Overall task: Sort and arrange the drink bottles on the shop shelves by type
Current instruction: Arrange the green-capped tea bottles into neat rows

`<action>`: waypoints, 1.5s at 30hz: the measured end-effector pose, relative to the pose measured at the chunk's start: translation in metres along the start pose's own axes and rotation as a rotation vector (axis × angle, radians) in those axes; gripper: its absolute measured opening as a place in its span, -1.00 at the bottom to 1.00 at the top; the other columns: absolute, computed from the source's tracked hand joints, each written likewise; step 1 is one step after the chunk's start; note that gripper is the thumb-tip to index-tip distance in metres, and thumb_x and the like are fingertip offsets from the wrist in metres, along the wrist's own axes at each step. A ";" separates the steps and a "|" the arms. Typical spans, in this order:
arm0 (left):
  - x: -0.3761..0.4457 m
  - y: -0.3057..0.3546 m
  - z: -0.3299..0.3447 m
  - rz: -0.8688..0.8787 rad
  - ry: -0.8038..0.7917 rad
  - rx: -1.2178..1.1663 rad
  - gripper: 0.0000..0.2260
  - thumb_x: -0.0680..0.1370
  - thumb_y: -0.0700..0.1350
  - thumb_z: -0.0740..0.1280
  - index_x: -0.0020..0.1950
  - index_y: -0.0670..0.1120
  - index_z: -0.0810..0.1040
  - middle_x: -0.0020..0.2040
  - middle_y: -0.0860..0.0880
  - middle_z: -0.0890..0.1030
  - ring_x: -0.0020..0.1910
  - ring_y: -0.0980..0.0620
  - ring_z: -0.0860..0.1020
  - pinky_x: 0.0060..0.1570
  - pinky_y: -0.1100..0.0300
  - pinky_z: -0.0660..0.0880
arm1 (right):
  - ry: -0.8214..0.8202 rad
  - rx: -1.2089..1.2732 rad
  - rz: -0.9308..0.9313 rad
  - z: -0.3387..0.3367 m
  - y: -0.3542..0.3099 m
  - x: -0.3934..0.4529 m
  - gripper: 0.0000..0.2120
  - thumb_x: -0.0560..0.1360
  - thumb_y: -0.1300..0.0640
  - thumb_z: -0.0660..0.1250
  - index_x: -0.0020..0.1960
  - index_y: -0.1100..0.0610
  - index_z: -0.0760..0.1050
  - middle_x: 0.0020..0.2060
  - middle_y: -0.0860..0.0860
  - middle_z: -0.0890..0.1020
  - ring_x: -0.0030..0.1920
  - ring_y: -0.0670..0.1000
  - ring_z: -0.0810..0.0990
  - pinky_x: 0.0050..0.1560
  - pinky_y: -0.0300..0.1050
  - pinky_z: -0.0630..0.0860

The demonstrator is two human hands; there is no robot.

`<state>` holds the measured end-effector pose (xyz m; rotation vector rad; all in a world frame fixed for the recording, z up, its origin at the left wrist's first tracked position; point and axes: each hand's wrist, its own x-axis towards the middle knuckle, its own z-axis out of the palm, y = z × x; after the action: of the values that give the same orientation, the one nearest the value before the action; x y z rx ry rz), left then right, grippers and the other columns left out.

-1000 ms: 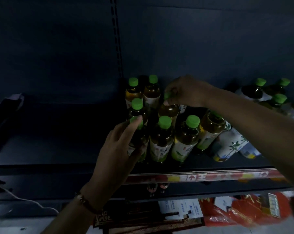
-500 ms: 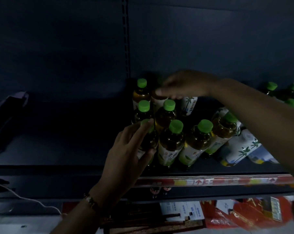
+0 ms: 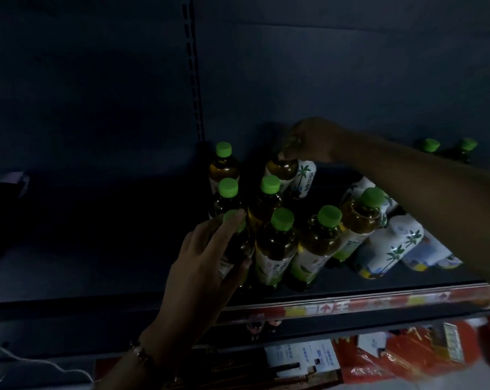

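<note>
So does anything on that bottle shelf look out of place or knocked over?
Yes. Several white palm-print bottles lie tipped on their sides at the right of the dark shelf, mixed among upright green-capped tea bottles. The right hand grips a rear tea bottle's top; the left hand holds a front one.

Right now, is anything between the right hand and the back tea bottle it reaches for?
Nothing visible: the right hand already grips the cap of the back green-capped amber tea bottle. A white palm-printed bottle stands beside it.
</note>
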<state>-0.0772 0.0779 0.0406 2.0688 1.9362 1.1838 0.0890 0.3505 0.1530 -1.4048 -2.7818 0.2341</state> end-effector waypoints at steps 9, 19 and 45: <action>0.000 -0.004 0.004 -0.019 -0.020 -0.009 -0.26 0.46 0.07 0.47 0.53 0.26 0.16 0.35 0.09 0.36 0.27 0.05 0.42 -0.07 0.16 0.50 | -0.126 -0.056 -0.031 -0.014 0.003 -0.047 -0.65 0.42 -0.22 0.41 -0.13 0.08 0.64 -0.36 -0.05 0.62 -0.29 -0.09 0.56 -0.15 -0.14 0.49; 0.003 -0.003 0.006 -0.004 -0.003 0.002 -0.31 0.49 0.12 0.42 0.55 0.22 0.18 0.35 0.08 0.39 0.26 0.05 0.44 -0.08 0.17 0.53 | -0.403 -0.038 -0.037 -0.032 -0.012 -0.055 -0.59 0.41 -0.31 0.36 -0.18 0.04 0.64 -0.39 -0.06 0.67 -0.35 -0.10 0.66 -0.17 -0.16 0.51; 0.012 0.011 -0.025 -0.015 -0.130 -0.028 -0.36 0.52 0.34 0.17 0.56 0.31 0.04 0.53 0.11 0.24 0.43 0.13 0.32 0.20 0.18 0.45 | -0.140 -0.010 -0.117 -0.041 -0.069 -0.048 -0.50 0.60 -0.15 0.20 0.48 0.01 0.34 0.42 0.00 0.44 0.40 0.03 0.40 0.26 -0.22 0.26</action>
<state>-0.0831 0.0756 0.0695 2.0583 1.8632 1.0399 0.0658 0.2767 0.2057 -1.2680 -2.9691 0.3283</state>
